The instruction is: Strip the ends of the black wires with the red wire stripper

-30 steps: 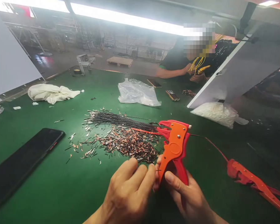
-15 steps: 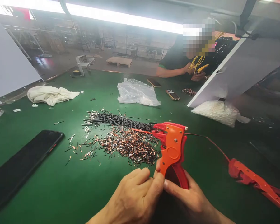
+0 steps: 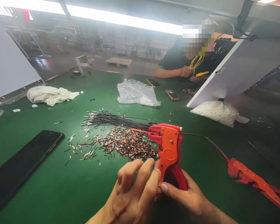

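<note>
My right hand [image 3: 193, 197] is wrapped round the handles of an orange and red wire stripper [image 3: 169, 149], held upright with its jaws pointing left. My left hand [image 3: 135, 193] is beside the handle's lower end. Its fingers are bent, its thumb is mostly hidden, and what it pinches I cannot make out. Behind the jaws lies a bundle of black wires [image 3: 114, 119] with metal terminals at the left ends. In front of the bundle is a heap of short wire offcuts [image 3: 130, 144] with bare copper showing. A thin red and dark wire [image 3: 207, 138] runs right from behind the stripper.
Another orange and red tool [image 3: 254, 180] lies at the right. A black phone [image 3: 25, 165] is at the left. Farther back are a white cloth [image 3: 49, 95], a clear plastic bag [image 3: 137, 93] and a bag of white pieces [image 3: 217, 112]. Across the table, a person holds yellow wires [image 3: 196, 63].
The wire stripper has shifted slightly left and down in my right hand. My left hand's fingers have lifted and loosened from their tighter curl. Across the table, the person's hand with a yellow tool has lowered.
</note>
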Tool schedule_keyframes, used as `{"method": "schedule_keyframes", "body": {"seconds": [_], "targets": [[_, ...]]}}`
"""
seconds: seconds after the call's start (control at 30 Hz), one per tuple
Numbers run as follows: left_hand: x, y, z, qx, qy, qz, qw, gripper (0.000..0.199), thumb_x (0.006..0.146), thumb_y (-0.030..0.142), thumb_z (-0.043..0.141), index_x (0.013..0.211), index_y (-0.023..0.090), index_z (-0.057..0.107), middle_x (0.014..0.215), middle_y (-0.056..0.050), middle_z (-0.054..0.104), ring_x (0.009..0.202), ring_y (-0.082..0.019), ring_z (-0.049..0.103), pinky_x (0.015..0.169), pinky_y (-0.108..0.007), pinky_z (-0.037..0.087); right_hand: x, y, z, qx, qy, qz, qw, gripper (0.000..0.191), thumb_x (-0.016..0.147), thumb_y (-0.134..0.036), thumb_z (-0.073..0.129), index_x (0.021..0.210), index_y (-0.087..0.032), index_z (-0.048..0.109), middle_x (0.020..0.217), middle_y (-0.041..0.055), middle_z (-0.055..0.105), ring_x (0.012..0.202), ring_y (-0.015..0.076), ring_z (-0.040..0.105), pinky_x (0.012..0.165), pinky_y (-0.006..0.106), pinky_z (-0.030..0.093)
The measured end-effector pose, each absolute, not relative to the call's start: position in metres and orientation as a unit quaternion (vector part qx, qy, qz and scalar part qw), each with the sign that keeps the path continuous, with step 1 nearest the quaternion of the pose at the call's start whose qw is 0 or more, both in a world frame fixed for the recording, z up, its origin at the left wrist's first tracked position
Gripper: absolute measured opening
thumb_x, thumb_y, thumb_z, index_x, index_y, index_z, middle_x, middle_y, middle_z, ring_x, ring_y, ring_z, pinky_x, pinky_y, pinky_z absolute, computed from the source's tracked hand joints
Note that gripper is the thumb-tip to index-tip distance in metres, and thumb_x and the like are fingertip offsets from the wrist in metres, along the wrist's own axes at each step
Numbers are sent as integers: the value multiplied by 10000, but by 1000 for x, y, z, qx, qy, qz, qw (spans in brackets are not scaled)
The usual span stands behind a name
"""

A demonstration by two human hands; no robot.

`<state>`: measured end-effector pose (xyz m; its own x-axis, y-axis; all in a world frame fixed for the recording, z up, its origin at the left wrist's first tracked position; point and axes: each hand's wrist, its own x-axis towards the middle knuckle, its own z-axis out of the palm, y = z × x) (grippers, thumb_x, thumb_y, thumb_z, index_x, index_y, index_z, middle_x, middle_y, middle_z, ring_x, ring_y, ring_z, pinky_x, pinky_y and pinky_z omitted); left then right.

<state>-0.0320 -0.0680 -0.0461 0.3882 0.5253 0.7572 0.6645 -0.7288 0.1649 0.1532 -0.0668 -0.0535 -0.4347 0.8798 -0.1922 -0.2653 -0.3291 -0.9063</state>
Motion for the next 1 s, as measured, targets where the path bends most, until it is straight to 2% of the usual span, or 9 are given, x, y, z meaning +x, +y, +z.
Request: {"method": "schedule_keyframes", "body": {"seconds": [0.07,0.13,0.23,0.37,0.43,0.6,0.8,0.87,1.0], "targets": [[-35,-70,-42,-804,-380,-431,153,84,908,262,616,957,194,609,840,-27,714,882,-184,571,775,-315,366,151,-66,-54,-347,-399,728,436,231,865,-329,673,1056,-228,593,815,7,562,740,150,551,732,300,481],[-38,-67,-39,-822,-368,-425,93,168,916,311,603,780,213,598,580,36,615,659,-145,541,661,-305,329,149,-64,-53,-332,-382,722,471,226,874,-299,657,1077,-232,584,784,0,557,711,146,552,708,297,488],[-36,-56,-39,-815,-363,-421,-166,120,918,203,566,831,206,648,645,18,673,541,-115,541,592,-276,370,147,-62,-52,-328,-369,723,483,191,883,-272,640,1059,-217,590,755,0,564,705,144,551,703,293,493],[-28,-48,-44,-605,-395,-406,-560,160,904,318,591,812,198,642,738,-38,706,675,-168,671,638,-275,494,147,-63,-56,-332,-383,720,474,223,863,-292,676,1058,-215,602,798,6,592,715,141,564,702,293,499],[-25,-47,-46,-503,-375,-410,-662,204,879,373,617,802,184,604,698,-41,699,612,-164,671,578,-262,499,147,-64,-59,-335,-390,724,460,243,849,-323,691,1042,-205,604,793,5,587,706,139,560,687,292,495],[-22,-47,-47,-432,-378,-398,-715,316,802,429,702,700,154,586,592,-55,695,480,-128,624,415,-183,384,145,-63,-53,-349,-392,730,439,286,818,-357,709,1004,-186,576,755,-4,571,687,138,546,680,294,467],[-24,-42,-39,-315,-384,-439,-749,283,735,375,770,675,147,613,557,13,624,417,-78,558,397,-168,359,141,-64,-51,-270,-399,762,432,232,820,-302,679,962,-145,582,735,18,576,672,150,564,676,318,474],[-28,-38,-33,-249,-403,-469,-746,285,679,348,813,663,156,604,568,49,572,427,-48,493,395,-159,371,139,-66,-54,-226,-359,799,426,263,795,-262,683,1000,-146,568,773,24,583,670,154,583,667,334,491],[-38,-31,-25,-198,-418,-483,-744,263,683,325,814,771,182,611,660,25,621,517,-76,524,394,-155,395,134,-71,-59,-163,-301,846,408,376,717,-118,612,1086,-155,546,837,40,629,710,177,645,759,414,501]]}}
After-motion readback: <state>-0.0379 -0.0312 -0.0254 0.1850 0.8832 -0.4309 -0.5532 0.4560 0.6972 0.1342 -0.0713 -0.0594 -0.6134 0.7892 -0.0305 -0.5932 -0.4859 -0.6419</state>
